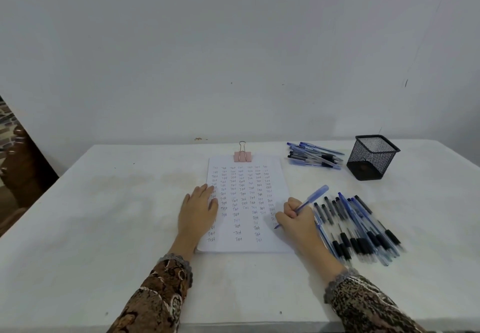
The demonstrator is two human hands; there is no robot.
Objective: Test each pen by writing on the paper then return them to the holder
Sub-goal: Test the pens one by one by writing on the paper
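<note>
Right grip (298,216) pinches the blue pen (315,195) low on its barrel, nib at the right edge of the paper (249,245). It looks like light, stiff, slick plastic. Left grip (198,208) lies flat, steadying the sheet.

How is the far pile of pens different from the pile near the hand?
The far pile looks smaller; the near pile has more pens. The far pile's pens lie mostly sideways beside the holder; the near pile's pens run roughly front to back beside the right hand. Both are blue and black pens lying on the table, outside the holder.
</note>
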